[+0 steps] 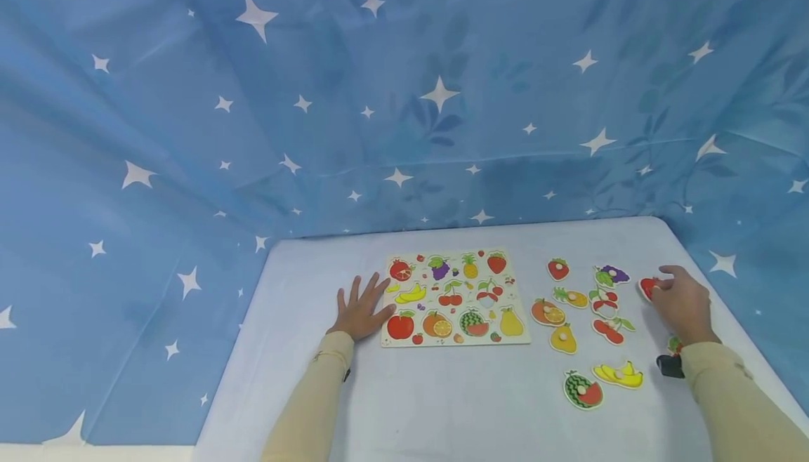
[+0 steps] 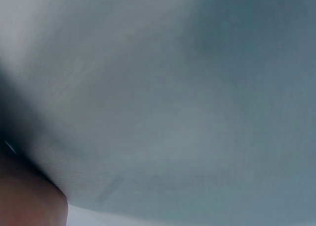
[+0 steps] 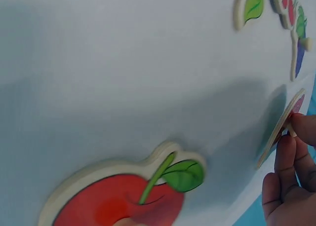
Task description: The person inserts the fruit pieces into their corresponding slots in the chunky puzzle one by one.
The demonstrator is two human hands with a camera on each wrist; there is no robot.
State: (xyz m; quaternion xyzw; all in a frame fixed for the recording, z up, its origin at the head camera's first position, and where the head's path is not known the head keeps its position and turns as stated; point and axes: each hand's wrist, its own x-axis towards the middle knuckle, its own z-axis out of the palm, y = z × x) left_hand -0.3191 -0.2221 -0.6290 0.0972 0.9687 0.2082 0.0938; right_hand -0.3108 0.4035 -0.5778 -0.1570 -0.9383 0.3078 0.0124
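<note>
My right hand (image 1: 685,307) is at the table's right side, pinching the knob of a red pomegranate puzzle piece (image 1: 647,286). In the right wrist view, that piece (image 3: 276,132) is tilted edge-on over its shadow, thumb and fingertips at its knob. An apple piece (image 3: 108,199) lies flat nearby; from the head it is partly hidden by my wrist. My left hand (image 1: 360,309) rests with fingers spread at the left edge of the wooden fruit puzzle board (image 1: 515,340). The left wrist view holds mostly blurred grey-blue, with some skin (image 2: 29,201) in the corner.
Between board and right hand lie loose knobbed pieces: strawberry (image 1: 558,269), grapes (image 1: 612,275), pineapple (image 1: 571,298), orange (image 1: 548,312), pear (image 1: 562,340), cherries (image 1: 608,332), bananas (image 1: 619,375) and watermelon (image 1: 583,391). A blue star-patterned cloth (image 1: 404,132) hangs behind the white table (image 1: 455,406).
</note>
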